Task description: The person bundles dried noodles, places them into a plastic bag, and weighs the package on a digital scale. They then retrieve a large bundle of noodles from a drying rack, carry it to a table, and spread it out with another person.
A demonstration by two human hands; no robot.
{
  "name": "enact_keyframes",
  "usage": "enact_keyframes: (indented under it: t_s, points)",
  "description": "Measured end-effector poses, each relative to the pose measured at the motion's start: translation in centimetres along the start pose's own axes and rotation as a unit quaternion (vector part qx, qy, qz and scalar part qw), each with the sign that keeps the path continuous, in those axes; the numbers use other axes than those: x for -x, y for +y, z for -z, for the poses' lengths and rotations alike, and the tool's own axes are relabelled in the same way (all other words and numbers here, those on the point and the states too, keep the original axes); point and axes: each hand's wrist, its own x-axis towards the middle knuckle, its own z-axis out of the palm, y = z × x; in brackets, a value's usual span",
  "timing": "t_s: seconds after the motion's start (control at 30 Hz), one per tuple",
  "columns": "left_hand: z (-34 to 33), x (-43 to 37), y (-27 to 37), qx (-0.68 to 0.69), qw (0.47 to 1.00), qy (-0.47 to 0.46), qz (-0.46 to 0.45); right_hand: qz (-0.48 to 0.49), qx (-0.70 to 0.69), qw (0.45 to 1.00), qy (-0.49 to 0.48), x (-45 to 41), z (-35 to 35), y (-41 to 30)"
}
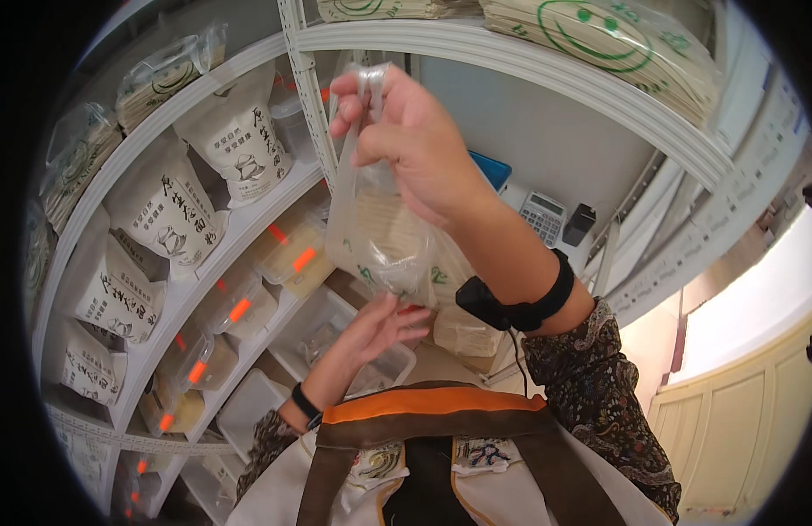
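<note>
My right hand [406,144] is raised before the metal shelving, its fingers hooked through the handles of a clear plastic bag [396,243]. The bag hangs below that hand, bears green print and holds a stack of pale, flat, layered items. Near the bag's bottom is my left hand [373,329], palm up with fingers spread; whether it touches the bag I cannot tell. A black device is strapped to my right forearm, and a black band circles my left wrist.
White shelving [511,49] carries printed flour sacks [172,210], bagged stacks [603,39] and lidded plastic boxes with orange clips [291,253]. A calculator [542,214] lies on a shelf at right, beside a small black object [580,223]. An open plastic bin [406,365] stands below my left hand.
</note>
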Motion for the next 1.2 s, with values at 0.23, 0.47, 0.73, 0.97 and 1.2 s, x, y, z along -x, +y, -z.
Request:
enact_keyframes:
  t_s: [0.23,0.47,0.73,0.97,1.2]
  points:
    - [-1.3,-10.3,4.9,0.004,0.998,0.069,-0.008,-0.047,0.056,0.997,-0.02,-3.3,6.8,1.8]
    - [2.6,-17.4,7.9,0.042,0.998,0.043,0.027,-0.079,0.077,0.992,-0.059,-6.9,10.2,5.1]
    - [3.9,-27.3,12.7,0.043,0.998,0.049,0.016,-0.053,0.172,0.983,-0.036,-10.5,14.9,7.8]
    - [5.3,-32.3,13.2,0.044,0.993,0.104,0.037,-0.071,0.234,0.969,0.025,-11.6,20.2,10.1]
    - [5.9,-34.9,14.4,-0.023,0.986,0.143,0.08,-0.042,0.135,0.984,0.113,-13.4,24.7,11.4]
